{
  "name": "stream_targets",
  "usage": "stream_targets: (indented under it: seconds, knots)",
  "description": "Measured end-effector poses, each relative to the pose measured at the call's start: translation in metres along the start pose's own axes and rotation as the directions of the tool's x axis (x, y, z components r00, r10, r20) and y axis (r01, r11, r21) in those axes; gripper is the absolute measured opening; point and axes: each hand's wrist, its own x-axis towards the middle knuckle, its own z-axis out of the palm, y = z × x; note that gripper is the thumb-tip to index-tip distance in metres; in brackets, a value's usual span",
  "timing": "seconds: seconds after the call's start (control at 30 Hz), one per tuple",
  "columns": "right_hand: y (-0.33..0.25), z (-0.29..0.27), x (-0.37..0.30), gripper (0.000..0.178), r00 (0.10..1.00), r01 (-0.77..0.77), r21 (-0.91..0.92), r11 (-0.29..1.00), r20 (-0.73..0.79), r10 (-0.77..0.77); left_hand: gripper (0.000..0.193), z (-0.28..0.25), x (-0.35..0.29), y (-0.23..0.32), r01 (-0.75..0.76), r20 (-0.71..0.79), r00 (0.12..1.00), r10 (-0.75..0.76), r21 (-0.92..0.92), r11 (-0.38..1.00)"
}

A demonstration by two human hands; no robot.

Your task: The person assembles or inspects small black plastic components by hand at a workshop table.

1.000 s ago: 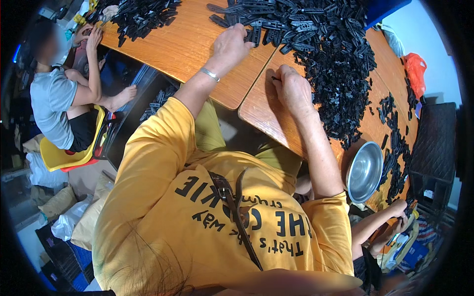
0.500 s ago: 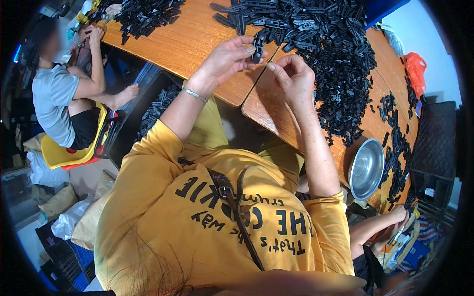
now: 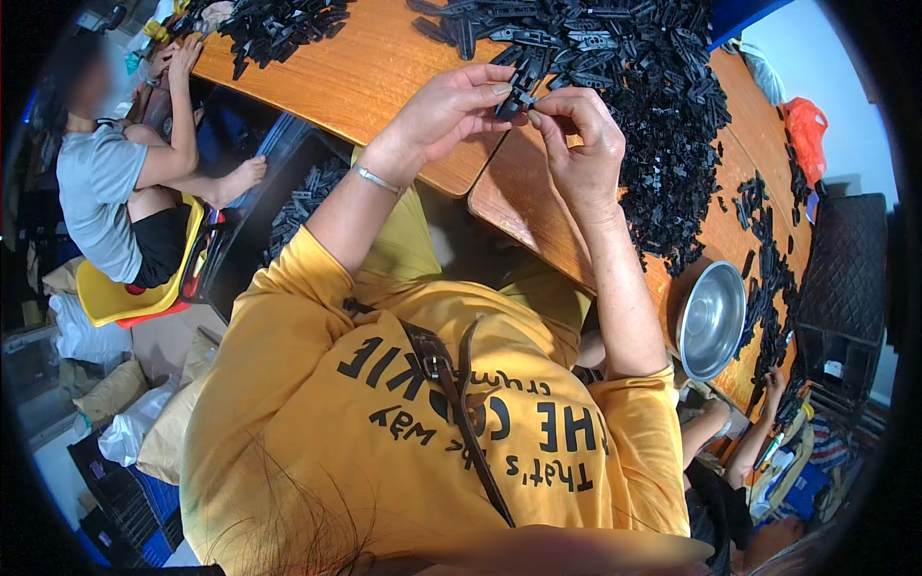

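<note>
Between the fingers of my left hand (image 3: pixel 442 113) is a black plastic part (image 3: pixel 521 91), long and narrow with cut-outs, held tilted above the table's near edge. My right hand (image 3: pixel 583 144) is closed in a pinch at the part's right side, thumb and forefinger meeting on it. Whether a second small piece sits in that pinch is hidden by the fingertips. Beyond my hands lies a heap of similar long black parts (image 3: pixel 586 43). Right of my right hand spreads a pile of smaller black pieces (image 3: pixel 672 182).
A metal bowl (image 3: pixel 713 322) stands at the table's right edge, near scattered black pieces (image 3: pixel 768 269). An orange bag (image 3: pixel 805 139) lies at the far right. Left, a person (image 3: pixel 115 182) sits on a yellow chair (image 3: pixel 125 296). A black bin (image 3: pixel 303 192) with parts sits below the table.
My right hand has closed the gap and now touches the black part. The part has tilted in my left hand. At the lower right, another person's arm has shifted.
</note>
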Motion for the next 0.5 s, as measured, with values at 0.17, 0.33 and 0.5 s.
stream_targets:
  seconds: [0.17, 0.33, 0.5]
  knots:
    - [0.001, -0.009, 0.0, 0.013, 0.994, 0.051, -0.041, 0.998, 0.101, -0.047, 0.033, 0.002, -0.002, 0.001, 0.018, -0.025, 1.0, -0.017, 0.034, 0.999]
    - [-0.004, -0.015, 0.009, 0.016, 0.977, 0.099, -0.003, 0.995, 0.188, -0.097, 0.035, 0.0, -0.001, 0.001, 0.015, 0.062, 0.998, -0.019, 0.049, 0.999]
    - [-0.006, -0.022, 0.016, 0.015, 0.946, 0.182, -0.048, 0.982, 0.282, -0.161, 0.034, -0.002, 0.0, -0.001, 0.072, 0.005, 0.997, -0.074, 0.174, 0.982]
